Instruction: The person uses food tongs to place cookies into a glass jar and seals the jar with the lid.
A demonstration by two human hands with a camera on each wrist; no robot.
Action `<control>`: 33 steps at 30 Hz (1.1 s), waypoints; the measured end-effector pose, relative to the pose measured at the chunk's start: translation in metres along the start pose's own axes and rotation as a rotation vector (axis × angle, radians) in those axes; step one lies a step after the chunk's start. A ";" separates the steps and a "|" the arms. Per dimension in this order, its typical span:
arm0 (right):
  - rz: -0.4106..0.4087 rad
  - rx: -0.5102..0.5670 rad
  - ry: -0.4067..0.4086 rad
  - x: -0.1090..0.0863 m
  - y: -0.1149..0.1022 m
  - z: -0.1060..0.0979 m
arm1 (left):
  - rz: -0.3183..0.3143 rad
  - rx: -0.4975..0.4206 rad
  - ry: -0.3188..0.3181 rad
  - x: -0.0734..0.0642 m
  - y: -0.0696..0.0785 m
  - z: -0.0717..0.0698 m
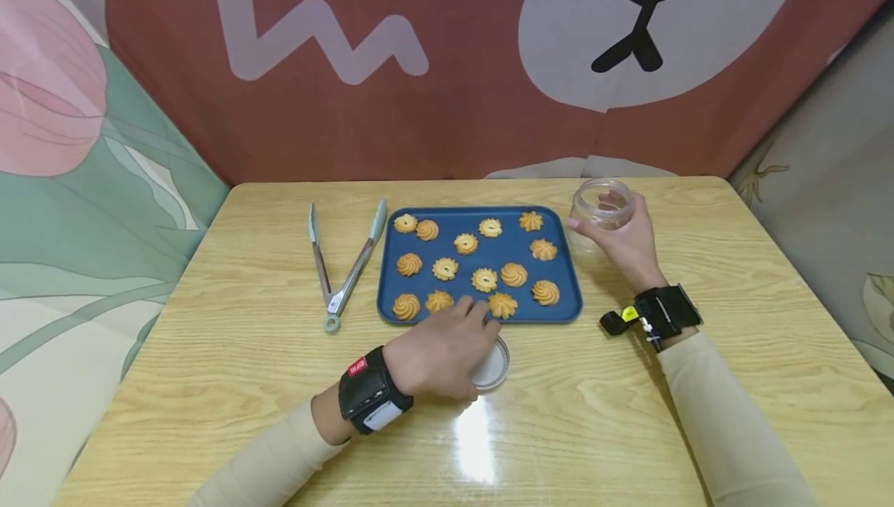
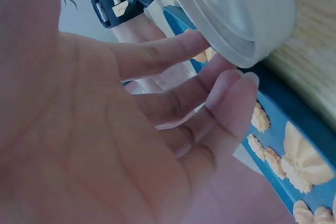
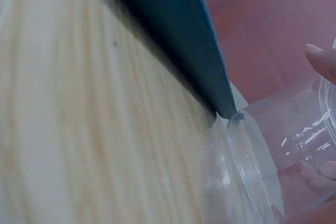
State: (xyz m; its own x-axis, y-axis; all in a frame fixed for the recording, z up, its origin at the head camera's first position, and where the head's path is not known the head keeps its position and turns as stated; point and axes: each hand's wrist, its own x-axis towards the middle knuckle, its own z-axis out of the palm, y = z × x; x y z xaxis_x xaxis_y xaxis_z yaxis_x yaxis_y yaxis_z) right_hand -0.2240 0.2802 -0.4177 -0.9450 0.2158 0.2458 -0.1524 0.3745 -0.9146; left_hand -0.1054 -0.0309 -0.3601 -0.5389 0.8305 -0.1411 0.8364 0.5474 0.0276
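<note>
My right hand (image 1: 621,239) grips a clear, uncapped jar (image 1: 594,208) at the tray's right end. In the right wrist view the jar (image 3: 299,135) stands beside the tray's corner, fingertips showing at its far side. My left hand (image 1: 443,348) reaches over a round white lid (image 1: 494,367) in front of the tray and partly covers it. Seen from the left wrist, the fingers (image 2: 157,61) are loosely extended, with tips right at the rim of the lid (image 2: 262,14). The thumb is hidden there.
A blue tray (image 1: 569,305) carries several piped cookies (image 1: 513,274), spaced out in loose rows. Left of it lie metal tongs (image 1: 338,301) with pale blue tips, spread apart. Behind the wooden table (image 1: 230,383) hangs a brown printed cloth (image 1: 454,126).
</note>
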 end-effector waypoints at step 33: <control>0.017 0.053 -0.013 -0.004 0.001 0.000 | -0.217 -0.107 0.290 -0.020 -0.060 -0.045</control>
State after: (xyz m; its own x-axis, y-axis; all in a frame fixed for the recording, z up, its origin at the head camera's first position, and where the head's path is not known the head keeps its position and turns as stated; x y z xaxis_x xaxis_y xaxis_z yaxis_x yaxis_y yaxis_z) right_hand -0.2205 0.2799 -0.4197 -0.9511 0.2099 0.2265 -0.1513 0.3225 -0.9344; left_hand -0.1491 -0.0753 -0.3149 -0.7212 0.6803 0.1306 0.6927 0.7088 0.1333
